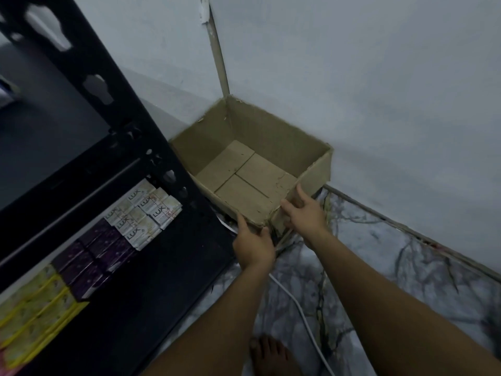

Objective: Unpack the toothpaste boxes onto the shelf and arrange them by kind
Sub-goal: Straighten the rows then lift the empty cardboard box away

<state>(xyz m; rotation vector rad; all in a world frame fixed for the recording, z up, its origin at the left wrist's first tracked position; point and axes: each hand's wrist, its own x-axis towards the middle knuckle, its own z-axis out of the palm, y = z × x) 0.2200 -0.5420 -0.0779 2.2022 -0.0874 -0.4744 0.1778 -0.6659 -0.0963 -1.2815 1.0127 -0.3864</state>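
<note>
Pale, matt-painted walls (379,77) meet in a corner above a glossy floor (379,267) with dark marble-like veining.

The small boxes lie on a lower level of the black metal rack (81,63) at the left, packed flat in blocks by colour. White ones printed LUX (143,213) are nearest the corner. Dark purple ones (92,256) come next, and pale yellow ones with brighter yellow edges (35,308) are closest to the camera. All are slim rectangular cartons of smooth printed card. Their finer print is too blurred to read.

Just beside the rack, pushed into the corner, an open brown cardboard carton (271,131) stands on the floor. It is roughly square, with rough, frayed top edges and no top flaps showing. Only its folded bottom flaps show inside.

Both hands hold its near corner. The left hand (253,246) grasps the near wall, thumb hooked over the rim and fingers curled round the outside. The right hand (305,213) grips the right-hand wall, thumb across the rim and fingers along the outer face. Both forearms are bare.

The rack's upright is a flat strip punched with keyhole-shaped slots. A thin white cable (301,308) curves over the floor between the arms, near a bare foot (271,356) at the lower edge.
</note>
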